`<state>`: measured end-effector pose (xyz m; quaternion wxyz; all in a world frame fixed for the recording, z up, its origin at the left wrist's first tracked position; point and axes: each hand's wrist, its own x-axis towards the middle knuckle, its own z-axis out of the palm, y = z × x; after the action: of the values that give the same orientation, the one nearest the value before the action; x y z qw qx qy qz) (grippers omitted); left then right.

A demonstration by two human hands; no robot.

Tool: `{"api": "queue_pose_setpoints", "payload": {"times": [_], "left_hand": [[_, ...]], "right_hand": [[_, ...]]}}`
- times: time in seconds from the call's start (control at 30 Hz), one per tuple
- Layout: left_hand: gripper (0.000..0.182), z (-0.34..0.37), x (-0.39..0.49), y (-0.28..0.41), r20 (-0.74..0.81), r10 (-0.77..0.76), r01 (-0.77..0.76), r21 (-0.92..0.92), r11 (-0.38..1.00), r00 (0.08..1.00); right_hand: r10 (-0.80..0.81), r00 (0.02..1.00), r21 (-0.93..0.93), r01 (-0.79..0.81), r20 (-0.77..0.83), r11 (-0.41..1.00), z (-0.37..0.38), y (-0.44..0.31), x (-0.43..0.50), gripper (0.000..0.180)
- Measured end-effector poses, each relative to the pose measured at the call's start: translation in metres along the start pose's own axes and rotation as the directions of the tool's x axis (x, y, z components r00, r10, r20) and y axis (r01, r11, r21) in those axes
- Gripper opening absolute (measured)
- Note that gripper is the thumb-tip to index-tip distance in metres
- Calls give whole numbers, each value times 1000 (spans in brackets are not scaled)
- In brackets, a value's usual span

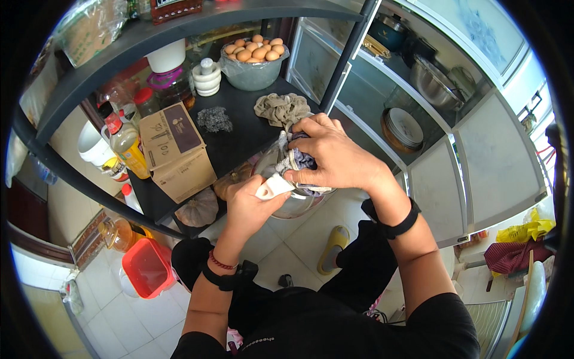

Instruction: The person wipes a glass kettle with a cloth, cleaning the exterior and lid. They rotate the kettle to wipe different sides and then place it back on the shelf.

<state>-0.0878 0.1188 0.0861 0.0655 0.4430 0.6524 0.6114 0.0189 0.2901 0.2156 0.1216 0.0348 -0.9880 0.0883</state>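
My left hand [251, 202] grips a white plastic handle with a hole [270, 187], which joins a clear glass vessel [293, 206], perhaps a pot or jug. My right hand [336, 155] presses a bunched purple-grey cloth [304, 161] against the vessel near the handle, fingers curled over it. The vessel is held above the tiled floor, beside the black shelf's front edge; my right hand and the cloth hide part of it. A crumpled beige cloth [281, 109] lies on the shelf just beyond my right hand. A steel wool scourer [215, 119] lies to its left.
The black shelf [233, 146] also bears a cardboard box [177, 150], bottles, a white mortar [207, 83] and a bowl of eggs [251, 74]. Pumpkins [198, 211] lie below. A black post [347, 58] stands beside glass cabinet doors [497, 157]. A red basin [148, 268] is at lower left.
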Motion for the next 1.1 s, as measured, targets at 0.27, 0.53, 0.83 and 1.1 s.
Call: {"api": "queue_pose_setpoints", "payload": {"times": [0.27, 0.53, 0.83, 1.1], "left_hand": [[34, -5, 5, -2, -33, 2, -3, -47, 999, 999], [36, -3, 3, 3, -49, 114, -115, -27, 993, 992], [38, -15, 6, -5, -176, 25, -29, -24, 999, 984], [28, 0, 2, -10, -214, 19, -10, 45, 999, 977]], "right_hand": [[-345, 927, 364, 275, 145, 890, -5, 10, 2, 18], [-117, 991, 221, 101, 59, 970, -11, 25, 25, 21], [32, 981, 149, -61, 189, 987, -35, 69, -1, 28], [-4, 991, 193, -21, 132, 981, -19, 3, -19, 21]]}}
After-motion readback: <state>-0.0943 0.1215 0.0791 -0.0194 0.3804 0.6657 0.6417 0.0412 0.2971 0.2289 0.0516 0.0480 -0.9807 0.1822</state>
